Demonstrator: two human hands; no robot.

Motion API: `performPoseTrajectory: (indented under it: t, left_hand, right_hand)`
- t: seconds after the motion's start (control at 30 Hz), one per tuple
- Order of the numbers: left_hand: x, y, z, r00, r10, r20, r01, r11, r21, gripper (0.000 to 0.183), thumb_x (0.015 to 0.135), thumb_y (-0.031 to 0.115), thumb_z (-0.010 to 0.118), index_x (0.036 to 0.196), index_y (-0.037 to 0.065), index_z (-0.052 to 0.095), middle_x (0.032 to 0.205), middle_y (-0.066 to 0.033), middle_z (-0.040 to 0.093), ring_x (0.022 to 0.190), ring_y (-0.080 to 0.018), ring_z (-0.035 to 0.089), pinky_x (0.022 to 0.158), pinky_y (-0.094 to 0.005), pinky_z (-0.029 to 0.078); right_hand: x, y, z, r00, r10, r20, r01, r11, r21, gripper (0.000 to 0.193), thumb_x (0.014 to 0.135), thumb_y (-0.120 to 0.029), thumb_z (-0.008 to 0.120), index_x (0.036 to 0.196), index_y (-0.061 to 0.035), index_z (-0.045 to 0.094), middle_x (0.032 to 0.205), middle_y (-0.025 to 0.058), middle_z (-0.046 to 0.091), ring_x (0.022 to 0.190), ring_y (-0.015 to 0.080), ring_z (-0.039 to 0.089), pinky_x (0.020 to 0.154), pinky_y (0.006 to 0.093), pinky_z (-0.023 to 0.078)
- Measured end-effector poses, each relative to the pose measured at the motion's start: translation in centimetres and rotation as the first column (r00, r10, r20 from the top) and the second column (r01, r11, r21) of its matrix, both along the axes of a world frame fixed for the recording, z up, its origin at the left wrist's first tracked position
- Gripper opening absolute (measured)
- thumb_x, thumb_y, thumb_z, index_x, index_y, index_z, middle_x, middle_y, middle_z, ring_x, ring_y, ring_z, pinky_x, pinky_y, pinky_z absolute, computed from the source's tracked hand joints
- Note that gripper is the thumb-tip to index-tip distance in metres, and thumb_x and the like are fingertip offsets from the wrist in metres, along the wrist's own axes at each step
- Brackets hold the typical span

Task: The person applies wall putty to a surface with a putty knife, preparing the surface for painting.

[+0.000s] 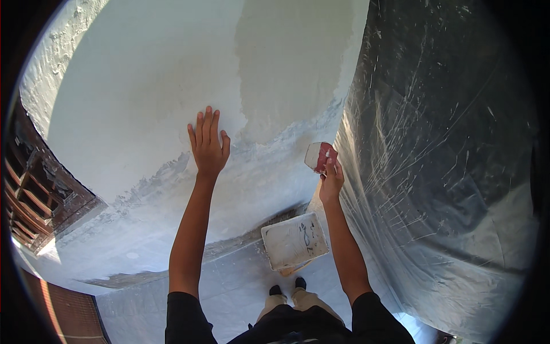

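My left hand [209, 146] lies with its fingers stretched and its palm toward the plastered wall [149, 92], apparently touching it. The smooth upper coat there is pale, with a darker, damp-looking patch at the upper middle. Below it runs a ragged edge and a rougher whitish band. In my right hand [332, 180] is a red putty scraper [322, 157], pinched between thumb and fingers. White filler covers the left part of its blade. The scraper is close to the wall's right edge; whether it touches the wall I cannot tell.
A white, plaster-stained rectangular container [295, 241] stands beyond my feet [288, 285]. Splattered clear plastic sheeting [424, 189] hangs along the right, reaching the floor. At the left is a brown wooden frame with slats [43, 200]. Pale sheeting [189, 292] covers the floor.
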State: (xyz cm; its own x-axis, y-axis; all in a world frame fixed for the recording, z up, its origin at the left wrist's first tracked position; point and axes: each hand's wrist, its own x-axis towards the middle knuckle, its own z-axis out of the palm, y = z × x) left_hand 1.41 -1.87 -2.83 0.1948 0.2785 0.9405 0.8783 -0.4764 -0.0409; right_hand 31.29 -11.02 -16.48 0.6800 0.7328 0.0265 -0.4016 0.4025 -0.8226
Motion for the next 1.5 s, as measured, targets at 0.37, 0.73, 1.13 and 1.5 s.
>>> performPoseTrajectory:
  t: [0.37, 0.73, 1.13, 1.5]
  left_hand:
    - [1.5, -7.1, -8.9, 0.982, -0.173, 0.071, 0.186, 0.936, -0.299, 0.057, 0.086, 0.009, 0.054, 0.141, 0.003, 0.041, 0.147, -0.0136, 0.042, 0.138, -0.0308, 0.036, 0.114, -0.0498, 0.024]
    - [0.6, -18.3, -27.6, 0.953, 0.014, 0.304, 0.22, 0.659, -0.72, 0.045, 0.091, 0.012, 0.054, 0.133, 0.001, 0.045, 0.131, -0.0193, 0.052, 0.123, -0.0361, 0.048, 0.103, -0.0452, 0.039]
    - [1.2, -28.1, -45.9, 0.855, 0.305, 0.42, 0.313, 0.342, -0.886, 0.038, 0.096, 0.013, 0.049, 0.132, 0.001, 0.046, 0.13, -0.0211, 0.052, 0.121, -0.036, 0.05, 0.103, -0.0423, 0.039]
    - [2.0, -32.5, -58.1, 0.701, 0.492, 0.517, 0.443, 0.268, -0.856, 0.033, 0.097, 0.012, 0.046, 0.128, 0.0, 0.05, 0.128, -0.0183, 0.055, 0.119, -0.0311, 0.054, 0.102, -0.0385, 0.04]
  right_hand:
    - [0.7, -5.7, -9.4, 0.965, 0.263, -0.016, -0.26, 0.937, -0.235, 0.037, 0.092, -0.032, 0.067, 0.121, -0.0104, 0.06, 0.099, -0.0026, 0.062, 0.082, 0.0067, 0.054, 0.072, 0.0251, 0.043]
    - [2.5, -12.2, -21.1, 0.832, 0.546, 0.102, -0.393, 0.709, -0.586, 0.037, 0.093, -0.024, 0.064, 0.125, -0.0058, 0.06, 0.097, -0.0005, 0.066, 0.082, 0.0062, 0.059, 0.069, 0.0231, 0.043]
    - [4.3, -15.8, -36.3, 0.599, 0.732, 0.324, -0.338, 0.598, -0.727, 0.031, 0.093, -0.008, 0.059, 0.121, 0.0049, 0.059, 0.108, 0.0096, 0.067, 0.098, 0.0151, 0.064, 0.087, 0.0258, 0.048]
    - [-3.6, -14.7, -40.5, 0.203, 0.803, 0.56, -0.289, 0.595, -0.75, 0.022, 0.088, -0.008, 0.059, 0.108, -0.0022, 0.066, 0.1, 0.0146, 0.07, 0.093, 0.027, 0.067, 0.084, 0.0341, 0.051]
